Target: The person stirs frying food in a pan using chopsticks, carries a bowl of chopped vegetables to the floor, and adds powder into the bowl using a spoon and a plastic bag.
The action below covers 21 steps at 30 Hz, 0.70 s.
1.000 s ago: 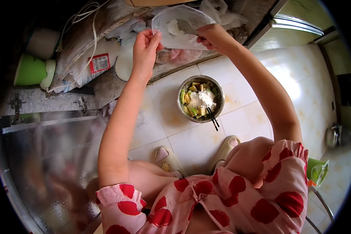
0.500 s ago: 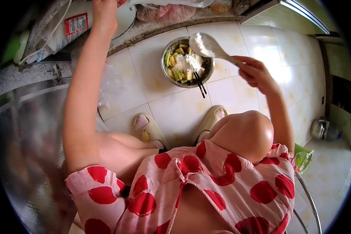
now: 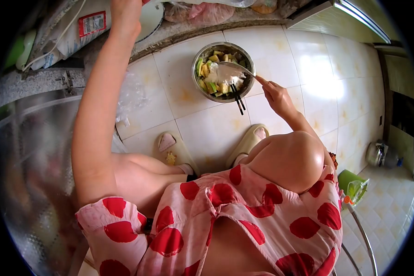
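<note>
A steel bowl (image 3: 197, 84) stands on the tiled floor with chopped green and yellow pieces (image 3: 210, 86) and white powder (image 3: 229, 79) in it. Two black chopsticks (image 3: 238, 101) lean over its near rim. My right hand (image 3: 279, 98) grips the handle of a spoon (image 3: 238, 67), whose head is over the powder inside the bowl. At the top edge, my left hand (image 3: 125, 16) is cut off by the frame; its fingers and whatever they hold are out of sight. Part of a whitish plastic bag (image 3: 230, 2) shows at the top edge.
Pink plastic bags (image 3: 211, 14) and a package with a red label (image 3: 92, 24) lie on the stone ledge (image 3: 188, 28). Two slippered feet (image 3: 177, 149) rest below the bowl. A green bin (image 3: 349, 179) and a kettle-like metal object (image 3: 376, 152) are at the right.
My right hand has brought the spoon out of the bag and down into the bowl, where its head is now tipped over. My left hand has gone to the top edge as the view shifted.
</note>
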Tool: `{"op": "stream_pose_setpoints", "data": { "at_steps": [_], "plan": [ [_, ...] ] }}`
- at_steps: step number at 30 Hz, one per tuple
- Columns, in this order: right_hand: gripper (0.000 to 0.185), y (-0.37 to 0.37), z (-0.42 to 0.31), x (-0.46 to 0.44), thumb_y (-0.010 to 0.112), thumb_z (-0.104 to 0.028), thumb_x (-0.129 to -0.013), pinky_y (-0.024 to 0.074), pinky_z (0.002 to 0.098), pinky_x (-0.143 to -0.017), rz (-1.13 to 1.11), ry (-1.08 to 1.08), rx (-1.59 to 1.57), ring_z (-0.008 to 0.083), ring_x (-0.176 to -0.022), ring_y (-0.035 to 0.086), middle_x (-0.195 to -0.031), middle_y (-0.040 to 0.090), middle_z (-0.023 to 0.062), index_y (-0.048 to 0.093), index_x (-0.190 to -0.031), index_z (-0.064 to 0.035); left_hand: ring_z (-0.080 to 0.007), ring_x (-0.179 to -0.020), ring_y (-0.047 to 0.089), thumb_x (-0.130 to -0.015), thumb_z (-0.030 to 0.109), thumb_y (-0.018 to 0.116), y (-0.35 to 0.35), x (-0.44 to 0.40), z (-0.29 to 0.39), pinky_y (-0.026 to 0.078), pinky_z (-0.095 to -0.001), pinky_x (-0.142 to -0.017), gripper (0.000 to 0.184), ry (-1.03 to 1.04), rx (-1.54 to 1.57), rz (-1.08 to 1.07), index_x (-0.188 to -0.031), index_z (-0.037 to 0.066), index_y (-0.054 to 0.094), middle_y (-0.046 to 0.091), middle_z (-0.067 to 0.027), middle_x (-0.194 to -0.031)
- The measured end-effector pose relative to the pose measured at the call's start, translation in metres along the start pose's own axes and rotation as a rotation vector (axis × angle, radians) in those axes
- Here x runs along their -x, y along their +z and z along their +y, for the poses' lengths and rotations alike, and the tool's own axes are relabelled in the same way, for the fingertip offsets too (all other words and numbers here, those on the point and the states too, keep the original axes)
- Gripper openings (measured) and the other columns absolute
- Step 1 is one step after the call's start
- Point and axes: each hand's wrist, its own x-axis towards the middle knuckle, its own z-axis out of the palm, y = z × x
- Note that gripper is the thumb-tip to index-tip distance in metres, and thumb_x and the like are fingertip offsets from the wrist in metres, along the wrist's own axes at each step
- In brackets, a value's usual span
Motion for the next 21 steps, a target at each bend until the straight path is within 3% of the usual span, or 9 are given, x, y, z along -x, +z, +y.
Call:
{"op": "stream_pose_setpoints", "data": {
  "at_steps": [4, 6, 7, 10, 13, 15, 17, 19, 21],
  "plan": [
    [0.042, 0.001, 0.001, 0.004, 0.049, 0.004, -0.079, 0.0435, 0.0381, -0.055, -0.042, 0.015, 0.060, 0.0299, -0.058, 0.052, -0.069, 0.054, 0.0148, 0.050, -0.119, -0.0097, -0.0088, -0.067, 0.049, -0.086, 0.031, 0.054, 0.000, 0.001, 0.001, 0.043, -0.0237, -0.063, 0.019, 0.015, -0.026, -0.011, -0.084, 0.012, 0.050, 0.051, 0.0022, -0.075],
    [0.038, 0.002, -0.001, 0.003, 0.049, 0.001, -0.082, 0.0414, 0.0330, -0.051, 0.018, 0.034, -0.032, 0.0215, -0.054, 0.049, -0.065, 0.054, 0.0094, 0.051, -0.119, -0.0076, -0.0087, -0.067, 0.049, -0.086, 0.031, 0.054, 0.002, 0.000, 0.002, 0.043, -0.0236, -0.063, 0.019, 0.014, -0.059, -0.007, -0.084, 0.012, 0.050, 0.051, 0.0022, -0.075],
    [0.038, 0.001, 0.000, 0.002, 0.049, 0.001, -0.082, 0.0414, 0.0330, -0.051, 0.014, 0.027, -0.032, 0.0215, -0.054, 0.049, -0.065, 0.054, 0.0094, 0.051, -0.119, -0.0076, -0.0087, -0.067, 0.049, -0.086, 0.030, 0.054, 0.001, 0.000, 0.003, 0.043, -0.0236, -0.063, 0.019, 0.012, -0.094, -0.003, -0.084, 0.012, 0.050, 0.050, 0.0021, -0.075],
    [0.031, -0.019, -0.006, -0.003, 0.048, -0.009, -0.088, 0.0343, 0.0222, -0.049, -0.094, 0.701, -0.689, 0.0052, -0.057, 0.042, -0.062, 0.047, -0.0029, 0.051, -0.118, -0.0033, -0.0090, -0.068, 0.049, -0.086, 0.031, 0.054, -0.001, -0.002, -0.010, 0.043, -0.0239, -0.063, 0.019, 0.007, -0.068, -0.164, -0.084, 0.012, 0.050, 0.050, 0.0015, -0.075],
    [0.032, -0.023, -0.005, 0.001, 0.048, -0.006, -0.086, 0.0363, 0.0250, -0.049, -0.078, 0.537, -0.544, 0.0082, -0.055, 0.044, -0.061, 0.049, 0.0012, 0.051, -0.119, -0.0039, -0.0103, -0.078, 0.052, -0.087, 0.027, 0.054, -0.002, 0.055, 0.033, 0.045, -0.0260, -0.073, 0.025, -0.141, -0.132, -0.316, -0.097, 0.005, 0.052, 0.054, -0.0031, -0.088],
    [0.036, -0.016, 0.001, 0.001, 0.049, -0.002, -0.083, 0.0397, 0.0304, -0.049, 0.013, 0.152, -0.128, 0.0162, -0.053, 0.048, -0.062, 0.050, 0.0068, 0.052, -0.118, -0.0082, -0.0092, -0.079, 0.050, -0.087, 0.024, 0.053, 0.002, 0.091, 0.056, 0.043, -0.0251, -0.072, 0.020, -0.108, -0.382, -0.545, -0.096, 0.006, 0.052, 0.053, -0.0008, -0.087],
    [0.038, -0.019, -0.010, -0.006, 0.049, 0.000, -0.082, 0.0409, 0.0329, -0.051, -0.010, 0.081, -0.025, 0.0209, -0.054, 0.049, -0.064, 0.051, 0.0090, 0.052, -0.118, -0.0108, -0.0125, -0.081, 0.051, -0.085, 0.022, 0.055, -0.002, 0.119, 0.069, 0.043, -0.0268, -0.072, 0.020, 0.082, -0.639, -0.755, -0.097, 0.005, 0.051, 0.053, -0.0018, -0.089],
    [0.043, -0.017, -0.018, -0.013, 0.051, 0.002, -0.079, 0.0423, 0.0366, -0.053, -0.005, 0.028, 0.096, 0.0292, -0.057, 0.051, -0.069, 0.052, 0.0107, 0.053, -0.117, -0.0165, -0.0149, -0.082, 0.052, -0.084, 0.021, 0.055, -0.010, 0.138, 0.070, 0.043, -0.0279, -0.073, 0.021, 0.141, -0.747, -0.808, -0.097, 0.005, 0.050, 0.053, -0.0033, -0.092],
    [0.043, -0.012, -0.015, -0.012, 0.050, 0.002, -0.079, 0.0422, 0.0366, -0.054, -0.020, 0.018, 0.129, 0.0282, -0.058, 0.051, -0.069, 0.052, 0.0105, 0.052, -0.117, -0.0156, -0.0172, -0.083, 0.052, -0.083, 0.021, 0.056, -0.017, 0.149, 0.061, 0.043, -0.0290, -0.074, 0.022, 0.192, -0.850, -0.880, -0.098, 0.005, 0.050, 0.052, -0.0049, -0.095]
  ]
}}
